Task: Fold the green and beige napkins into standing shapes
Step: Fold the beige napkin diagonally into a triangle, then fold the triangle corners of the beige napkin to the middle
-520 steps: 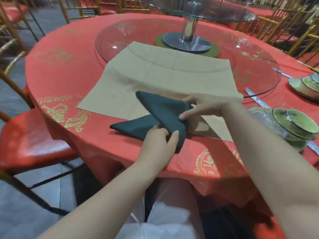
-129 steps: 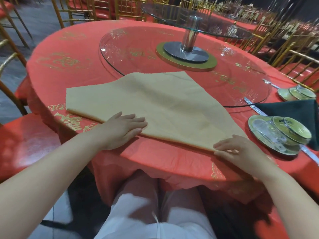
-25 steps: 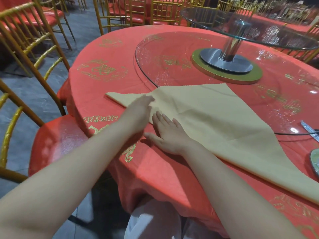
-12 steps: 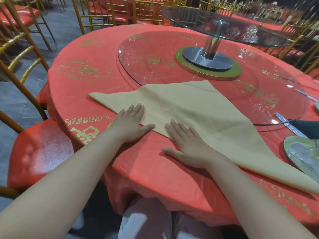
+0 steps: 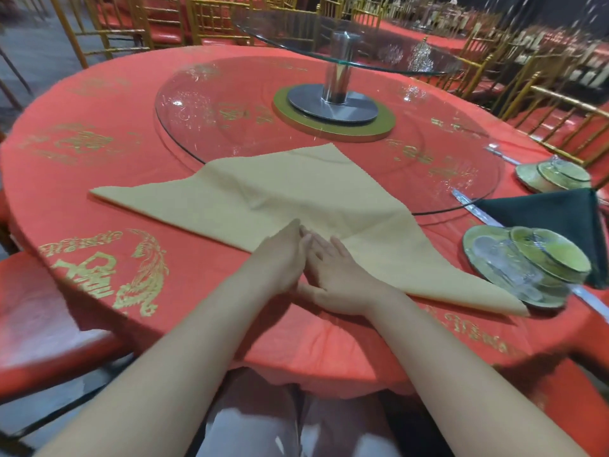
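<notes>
The beige napkin (image 5: 280, 196) lies flat as a wide triangle on the red tablecloth, its apex on the glass turntable. My left hand (image 5: 280, 255) and my right hand (image 5: 333, 272) lie side by side with straight fingers on the middle of its near folded edge, touching each other. The green napkin (image 5: 547, 212), folded into a pointed shape, sits at the right behind a stack of dishes; its lower part is hidden by them.
A stack of green-rimmed dishes (image 5: 527, 268) stands at the right, touching the beige napkin's right tip. A second set of dishes (image 5: 553, 176) is farther back. The glass turntable (image 5: 230, 103) with its metal stand fills the table's middle. A red chair seat (image 5: 43, 318) is at left.
My two hands have slid together along the napkin's near edge toward its middle and now touch. The view has swung right, bringing the dishes and green napkin into sight.
</notes>
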A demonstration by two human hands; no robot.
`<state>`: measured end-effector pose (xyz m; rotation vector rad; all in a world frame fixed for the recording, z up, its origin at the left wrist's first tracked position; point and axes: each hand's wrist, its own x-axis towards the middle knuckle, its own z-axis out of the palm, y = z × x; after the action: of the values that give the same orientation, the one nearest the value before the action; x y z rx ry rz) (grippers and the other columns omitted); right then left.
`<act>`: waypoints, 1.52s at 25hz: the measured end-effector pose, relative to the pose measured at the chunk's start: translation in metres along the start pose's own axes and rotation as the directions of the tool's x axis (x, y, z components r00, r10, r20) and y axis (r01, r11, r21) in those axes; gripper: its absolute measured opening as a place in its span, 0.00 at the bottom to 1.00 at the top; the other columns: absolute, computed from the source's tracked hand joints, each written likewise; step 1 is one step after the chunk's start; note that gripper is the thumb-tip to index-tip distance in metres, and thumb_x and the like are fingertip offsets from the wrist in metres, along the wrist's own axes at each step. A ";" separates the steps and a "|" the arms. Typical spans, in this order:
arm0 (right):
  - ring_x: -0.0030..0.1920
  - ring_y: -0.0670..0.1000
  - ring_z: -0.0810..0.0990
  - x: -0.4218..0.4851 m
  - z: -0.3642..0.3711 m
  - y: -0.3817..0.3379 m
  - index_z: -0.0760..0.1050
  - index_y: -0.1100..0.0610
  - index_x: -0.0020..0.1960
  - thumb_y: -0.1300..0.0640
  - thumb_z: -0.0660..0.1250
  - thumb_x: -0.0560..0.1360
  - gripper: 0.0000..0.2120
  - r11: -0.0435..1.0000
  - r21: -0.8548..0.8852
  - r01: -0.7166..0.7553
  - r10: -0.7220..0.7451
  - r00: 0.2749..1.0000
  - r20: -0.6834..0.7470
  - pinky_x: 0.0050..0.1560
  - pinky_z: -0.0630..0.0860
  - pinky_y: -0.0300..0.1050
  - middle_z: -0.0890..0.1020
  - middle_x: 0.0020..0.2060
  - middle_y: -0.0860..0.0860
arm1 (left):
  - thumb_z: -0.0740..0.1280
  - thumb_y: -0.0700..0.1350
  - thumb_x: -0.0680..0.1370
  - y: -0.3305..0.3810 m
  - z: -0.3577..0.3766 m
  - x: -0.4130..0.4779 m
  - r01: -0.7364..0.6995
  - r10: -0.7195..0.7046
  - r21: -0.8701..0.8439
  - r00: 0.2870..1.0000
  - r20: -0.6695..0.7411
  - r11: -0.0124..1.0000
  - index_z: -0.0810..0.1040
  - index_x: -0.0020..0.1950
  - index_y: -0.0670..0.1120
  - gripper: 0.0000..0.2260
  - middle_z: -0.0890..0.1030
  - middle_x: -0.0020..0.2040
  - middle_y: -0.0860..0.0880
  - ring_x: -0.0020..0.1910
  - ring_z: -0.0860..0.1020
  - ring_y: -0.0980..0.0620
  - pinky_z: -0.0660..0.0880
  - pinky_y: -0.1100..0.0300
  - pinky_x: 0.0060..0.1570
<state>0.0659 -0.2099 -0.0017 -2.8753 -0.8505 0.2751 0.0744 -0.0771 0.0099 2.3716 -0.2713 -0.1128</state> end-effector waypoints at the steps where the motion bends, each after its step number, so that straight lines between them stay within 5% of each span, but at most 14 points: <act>1: 0.75 0.47 0.38 -0.003 0.000 0.003 0.38 0.54 0.76 0.30 0.46 0.71 0.43 1.000 0.005 -0.002 0.002 1.000 -0.001 0.74 0.38 0.52 0.41 0.76 0.51 | 0.51 0.51 0.81 0.002 0.003 0.002 0.046 -0.046 0.017 0.999 -0.011 0.999 0.56 0.74 0.43 0.22 0.66 0.72 0.42 0.70 0.65 0.45 0.59 0.53 0.69; 4: 0.74 0.45 0.36 -0.029 0.002 0.025 0.37 0.51 0.76 0.29 0.46 0.71 0.43 0.999 -0.022 -0.048 0.048 0.999 0.005 0.74 0.37 0.50 0.39 0.76 0.49 | 0.51 0.51 0.81 -0.004 0.008 0.003 0.019 -0.016 0.190 1.000 -0.018 0.982 0.56 0.74 0.43 0.23 0.62 0.74 0.43 0.73 0.60 0.48 0.55 0.52 0.70; 9: 0.74 0.43 0.36 -0.108 0.002 0.086 0.36 0.40 0.73 0.24 0.29 0.63 0.42 0.978 -0.056 -0.201 0.202 0.979 0.013 0.72 0.36 0.46 0.38 0.75 0.44 | 0.52 0.57 0.79 -0.011 0.028 0.001 -0.010 0.016 0.477 1.000 -0.008 0.879 0.54 0.75 0.46 0.27 0.54 0.76 0.42 0.75 0.52 0.48 0.51 0.49 0.71; 16: 0.74 0.42 0.36 -0.139 0.003 0.111 0.37 0.39 0.73 0.25 0.28 0.64 0.40 0.965 -0.011 -0.263 0.263 0.965 0.008 0.73 0.36 0.48 0.40 0.75 0.43 | 0.54 0.53 0.79 0.003 0.026 0.005 0.061 -0.098 0.545 0.994 0.038 0.836 0.51 0.75 0.45 0.27 0.51 0.77 0.42 0.75 0.51 0.46 0.49 0.48 0.72; 19: 0.74 0.43 0.36 -0.140 0.003 0.113 0.37 0.40 0.74 0.25 0.27 0.64 0.40 0.967 -0.013 -0.254 0.254 0.967 0.002 0.73 0.36 0.48 0.39 0.74 0.43 | 0.53 0.43 0.80 0.039 0.047 0.007 -0.174 0.165 0.447 0.984 0.059 0.878 0.54 0.74 0.43 0.23 0.56 0.76 0.44 0.75 0.53 0.48 0.47 0.52 0.72; 22: 0.73 0.42 0.36 -0.140 0.005 0.113 0.37 0.40 0.74 0.26 0.27 0.64 0.41 0.968 -0.005 -0.251 0.251 0.968 -0.013 0.73 0.36 0.49 0.38 0.73 0.41 | 0.49 0.48 0.82 0.071 0.080 -0.004 -0.355 0.308 0.320 0.932 0.189 0.878 0.50 0.75 0.45 0.22 0.54 0.77 0.48 0.76 0.50 0.51 0.45 0.54 0.72; 26: 0.73 0.41 0.36 -0.146 0.006 0.120 0.36 0.39 0.72 0.30 0.31 0.70 0.33 0.973 0.000 -0.231 0.231 0.973 -0.021 0.73 0.36 0.47 0.37 0.73 0.39 | 0.44 0.57 0.81 0.070 0.095 -0.004 -0.318 0.187 0.466 0.934 0.304 0.826 0.41 0.76 0.48 0.27 0.42 0.77 0.51 0.75 0.41 0.53 0.41 0.52 0.73; 32: 0.72 0.36 0.35 -0.179 0.002 0.149 0.37 0.36 0.72 0.30 0.33 0.71 0.31 0.973 0.018 -0.231 0.231 0.973 0.008 0.69 0.37 0.35 0.38 0.73 0.36 | 0.44 0.58 0.80 0.071 0.094 -0.005 -0.330 0.173 0.483 0.924 0.341 0.811 0.39 0.76 0.48 0.28 0.40 0.77 0.52 0.75 0.40 0.53 0.39 0.52 0.73; 35: 0.74 0.38 0.43 -0.185 0.005 0.154 0.47 0.42 0.74 0.32 0.39 0.74 0.31 0.973 0.101 -0.207 0.214 0.974 -0.071 0.72 0.42 0.35 0.47 0.74 0.39 | 0.45 0.58 0.80 0.070 0.094 -0.005 -0.325 0.180 0.470 0.928 0.326 0.821 0.41 0.76 0.49 0.28 0.42 0.77 0.52 0.75 0.41 0.54 0.40 0.52 0.74; 38: 0.68 0.39 0.66 -0.194 0.007 0.153 0.69 0.47 0.68 0.43 0.56 0.78 0.21 0.962 0.153 -0.227 0.265 0.910 -0.318 0.68 0.64 0.38 0.69 0.68 0.41 | 0.50 0.57 0.80 0.071 0.094 -0.003 -0.303 0.200 0.385 0.938 0.284 0.872 0.50 0.75 0.47 0.27 0.48 0.77 0.51 0.76 0.45 0.53 0.42 0.52 0.73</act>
<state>-0.0156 -0.4431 -0.0084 -2.8010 -0.3977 -0.1415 0.0450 -0.1891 -0.0096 2.7265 -0.7924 -0.2317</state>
